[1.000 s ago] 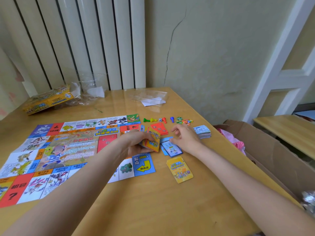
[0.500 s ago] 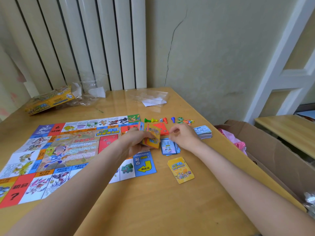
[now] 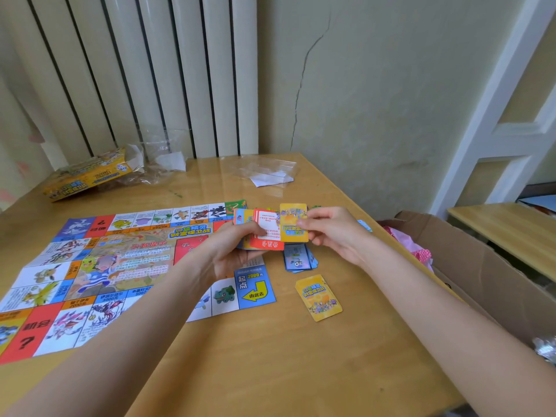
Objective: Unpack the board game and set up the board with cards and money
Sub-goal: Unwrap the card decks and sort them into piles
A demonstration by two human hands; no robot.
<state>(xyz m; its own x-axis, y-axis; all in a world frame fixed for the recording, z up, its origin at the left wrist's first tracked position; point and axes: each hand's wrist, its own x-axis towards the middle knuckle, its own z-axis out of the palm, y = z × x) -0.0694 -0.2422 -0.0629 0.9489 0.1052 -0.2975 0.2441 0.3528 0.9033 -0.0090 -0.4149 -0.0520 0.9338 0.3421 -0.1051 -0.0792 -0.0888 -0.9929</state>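
Note:
The colourful game board [image 3: 99, 272] lies unfolded on the left of the wooden table [image 3: 270, 365]. Above its right edge my left hand [image 3: 231, 251] grips a fanned stack of cards [image 3: 264, 230], a red-and-white one on top. My right hand [image 3: 331, 233] pinches a yellow card [image 3: 293, 222] at the stack's right side. Below the hands a small pile of blue cards [image 3: 298, 260] lies on the table, and a yellow-backed card pile [image 3: 319, 296] lies nearer to me. The pawns and the money stack are hidden behind my hands.
The yellow game box [image 3: 87, 176] and crumpled clear wrapping [image 3: 156, 158] lie at the table's far left. A clear bag with paper [image 3: 267, 173] lies at the far middle. An open cardboard box [image 3: 469, 266] stands beyond the table's right edge.
Both hands have lifted off the table. The card stack in my left hand is now fanned out, and my right hand has come up to pinch a yellow card.

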